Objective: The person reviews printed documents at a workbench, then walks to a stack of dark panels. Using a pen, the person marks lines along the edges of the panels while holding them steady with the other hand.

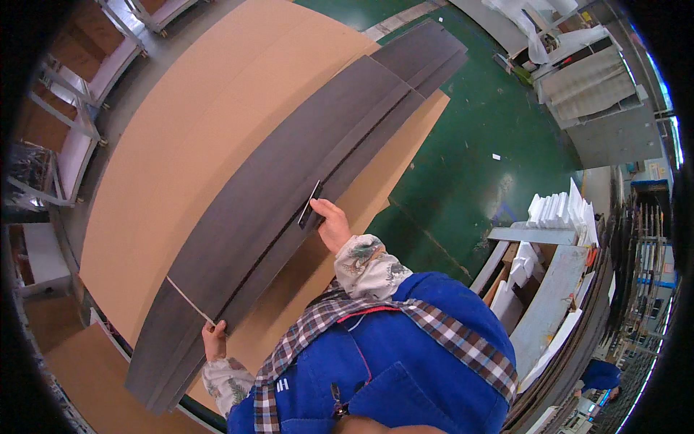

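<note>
A long dark grey panel point(260, 190) lies diagonally before me, with a narrow black line point(260, 255) running along its length. Near its lower left end, a thin pale band point(190, 301) crosses the face; my left hand point(214, 340) pinches the band's near end at the panel's edge. Around the middle of the panel, my right hand point(332, 223) grips a flat black piece with a bright metal edge point(310, 205) between thumb and fingers. That piece is over the black line; its exact kind is unclear. A second thin line crosses the panel's far end.
Large brown cardboard sheets point(179, 146) lie beneath the panel. Wheeled metal-frame carts point(81, 125) stand at the upper left. White offcuts point(558, 210) and boards point(547, 293) are stacked at right on the green floor point(488, 130). Another person point(599, 377) is at the lower right.
</note>
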Demonstrator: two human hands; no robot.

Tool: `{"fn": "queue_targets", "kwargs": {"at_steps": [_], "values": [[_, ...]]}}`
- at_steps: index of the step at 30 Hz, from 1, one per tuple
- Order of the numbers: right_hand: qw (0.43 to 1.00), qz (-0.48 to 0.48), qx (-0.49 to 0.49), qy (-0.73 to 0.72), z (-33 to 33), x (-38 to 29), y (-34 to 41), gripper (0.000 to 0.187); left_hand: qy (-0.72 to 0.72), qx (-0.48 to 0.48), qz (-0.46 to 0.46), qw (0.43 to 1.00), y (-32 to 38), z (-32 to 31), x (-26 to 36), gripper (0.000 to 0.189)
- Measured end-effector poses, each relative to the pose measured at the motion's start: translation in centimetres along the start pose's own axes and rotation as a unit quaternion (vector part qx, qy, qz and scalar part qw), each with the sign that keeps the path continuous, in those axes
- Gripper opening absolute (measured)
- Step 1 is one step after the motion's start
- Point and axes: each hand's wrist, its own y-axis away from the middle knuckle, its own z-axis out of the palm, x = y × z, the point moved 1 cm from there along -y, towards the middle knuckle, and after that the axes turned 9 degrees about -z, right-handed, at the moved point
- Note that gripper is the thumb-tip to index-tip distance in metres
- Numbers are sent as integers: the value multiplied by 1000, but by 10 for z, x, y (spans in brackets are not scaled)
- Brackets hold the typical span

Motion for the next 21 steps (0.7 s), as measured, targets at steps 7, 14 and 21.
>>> {"fn": "queue_targets", "kwargs": {"at_steps": [7, 14, 21], "values": [[992, -1, -22, 126, -64, -53, 0, 14, 109, 139, -24, 984, -22, -7, -15, 33], [942, -266, 25, 203, -123, -165, -38, 18, -503, 656, 99, 553, -4, 60, 56, 53], [622, -494, -80, 603, -108, -192, -94, 23, -534, 203, 405, 714, -175, 336, 168, 53]]}}
